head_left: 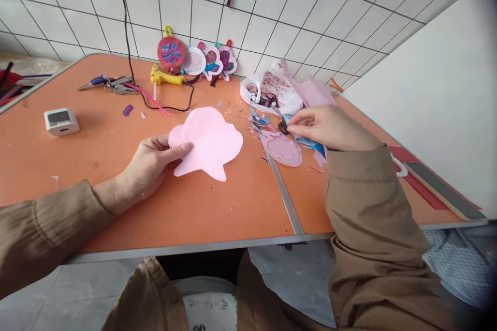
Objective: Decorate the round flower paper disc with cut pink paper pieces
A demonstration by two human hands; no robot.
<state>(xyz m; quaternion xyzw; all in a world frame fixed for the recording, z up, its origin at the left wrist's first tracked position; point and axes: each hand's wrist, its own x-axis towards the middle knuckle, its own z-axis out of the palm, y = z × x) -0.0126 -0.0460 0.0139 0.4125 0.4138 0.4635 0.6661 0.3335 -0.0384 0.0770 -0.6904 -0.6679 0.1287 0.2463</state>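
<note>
A pink paper cutout (209, 139) with a rounded, lobed top and two pointed ends below is pinched in my left hand (151, 160), thumb on its face. It is held above the orange table. Over on the right, my right hand (322, 126) has its fingertips together at the black handle loop of what look like scissors (283, 127); most of them is hidden among scraps. Just below that hand lies a pink offcut (281, 147) with a curved outline. Blue shiny scraps (310, 143) lie partly under the hand.
A yellow glue gun (166, 76) with a black cord stands near keys (120, 85). Several decorated charms (194, 61) lean at the wall. A white plastic bag (275, 88) sits behind my right hand. A white charger (61, 122) is at left; a grey block (442, 189) is at right.
</note>
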